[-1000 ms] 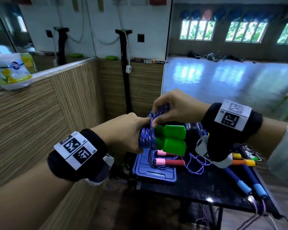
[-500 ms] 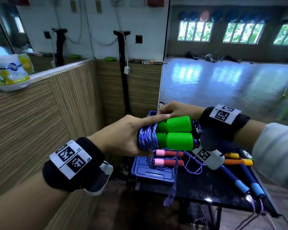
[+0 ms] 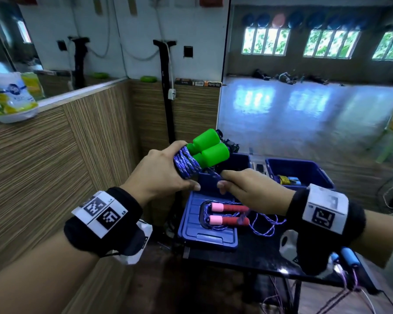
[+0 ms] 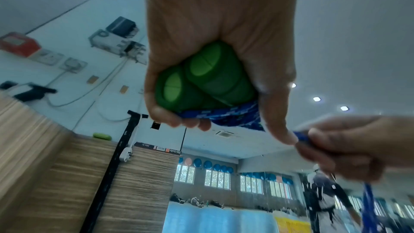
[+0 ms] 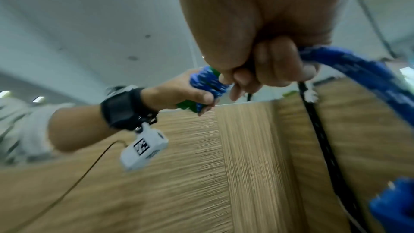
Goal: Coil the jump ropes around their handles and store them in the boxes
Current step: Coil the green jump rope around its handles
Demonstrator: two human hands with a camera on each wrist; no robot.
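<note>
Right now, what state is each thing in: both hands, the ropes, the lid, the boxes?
left hand: grips the green handles and coil
blue rope: mostly wound round the handles
right hand: pinches the rope's loose end
red-handled rope: uncoiled, lying partly on the blue lid
blue boxes: open, on the table
blue-handled rope: uncoiled at the table's edge

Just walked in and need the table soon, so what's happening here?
A person is winding a blue rope around its two green handles. The left hand grips the bundle; the right hand pulls the loose end. Another rope with red handles lies uncoiled on a blue lid.
</note>
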